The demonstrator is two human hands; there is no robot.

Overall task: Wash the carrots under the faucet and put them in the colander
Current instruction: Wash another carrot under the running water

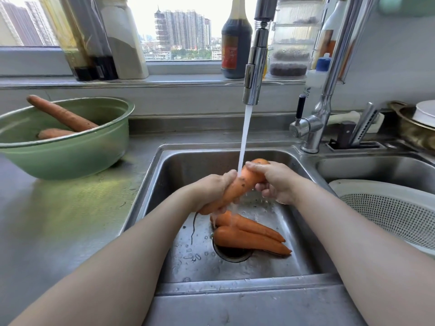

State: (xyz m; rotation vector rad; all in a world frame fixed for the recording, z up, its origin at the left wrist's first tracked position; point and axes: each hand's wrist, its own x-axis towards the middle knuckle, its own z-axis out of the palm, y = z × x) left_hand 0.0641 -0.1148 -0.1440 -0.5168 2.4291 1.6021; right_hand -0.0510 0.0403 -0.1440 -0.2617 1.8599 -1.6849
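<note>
1. Gripping one long orange carrot (237, 187) mid-frame, left hand (211, 191) and right hand (275, 182) rinse it under chrome faucet (254, 74).
2. More carrots (249, 234) wait in steel sink (188, 165) and upper-left green bowl (70, 158).
3. White perforated colander (388, 208), right: none visible.

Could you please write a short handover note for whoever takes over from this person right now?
Left hand grips the held carrot at its thin end, right hand at its thick end, under the running faucet.
Sink carrots, at least two, lie by the drain. Two bowl carrots wait in the green bowl, left counter.
Colander, right: no carrot visible in it.
Done: none delivered, seemingly. Left: finish rinsing, put every carrot into the colander.
</note>
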